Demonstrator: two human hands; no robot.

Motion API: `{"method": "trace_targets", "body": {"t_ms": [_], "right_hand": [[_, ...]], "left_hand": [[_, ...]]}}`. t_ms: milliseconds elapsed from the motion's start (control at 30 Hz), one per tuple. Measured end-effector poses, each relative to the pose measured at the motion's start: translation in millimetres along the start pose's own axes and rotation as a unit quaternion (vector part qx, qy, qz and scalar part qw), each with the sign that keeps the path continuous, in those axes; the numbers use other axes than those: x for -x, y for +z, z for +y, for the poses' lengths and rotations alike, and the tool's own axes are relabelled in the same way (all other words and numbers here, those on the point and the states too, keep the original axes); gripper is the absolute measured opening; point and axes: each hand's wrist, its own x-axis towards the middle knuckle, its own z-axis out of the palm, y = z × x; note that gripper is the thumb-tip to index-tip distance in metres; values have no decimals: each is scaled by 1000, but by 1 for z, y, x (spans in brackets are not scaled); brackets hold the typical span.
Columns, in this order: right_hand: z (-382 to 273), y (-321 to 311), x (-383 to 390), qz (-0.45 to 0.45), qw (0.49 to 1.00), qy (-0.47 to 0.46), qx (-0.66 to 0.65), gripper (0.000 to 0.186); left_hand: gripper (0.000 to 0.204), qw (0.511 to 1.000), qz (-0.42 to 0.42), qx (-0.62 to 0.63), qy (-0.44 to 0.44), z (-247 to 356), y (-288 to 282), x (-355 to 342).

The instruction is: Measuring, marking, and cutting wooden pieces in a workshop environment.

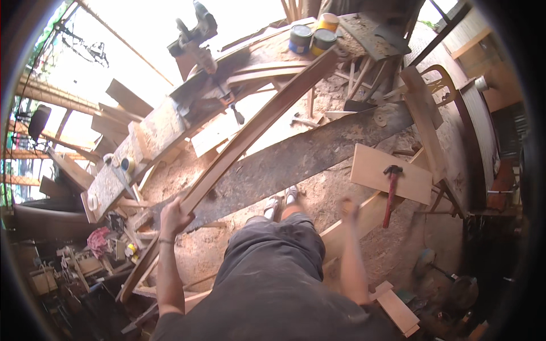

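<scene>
My left hand (173, 215) grips a long curved wooden plank (250, 132) near its lower part; the plank runs from the floor at lower left up toward the workbench at the top. My right hand (347, 208) is blurred, fingers closed, hanging free above a pale wooden strip (364, 219); nothing shows in it. My feet in pale shoes (282, 200) stand on a sawdust-covered floor beside a dark wide plank (307, 156).
A red-handled hammer (390, 193) lies on a light board (387, 176) to the right. A workbench (170, 122) carries a power tool (196, 34) and paint cans (313, 37). Timber offcuts and clutter (85, 256) crowd the left; a chair frame (438, 85) stands right.
</scene>
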Motion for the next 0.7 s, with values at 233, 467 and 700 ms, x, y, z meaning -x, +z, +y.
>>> {"method": "trace_targets", "body": {"t_ms": [233,467,700], "right_hand": [[-76,201,-175,-147,949,-212,183,39],[-151,264,-391,-176,874,-176,417,44],[-152,280,-439,-185,787,-268,524,48]], "left_hand": [[28,996,-3,37,-84,59,1,46],[35,985,-17,66,-155,97,35,76],[45,964,-48,68,-252,118,40,66]]}}
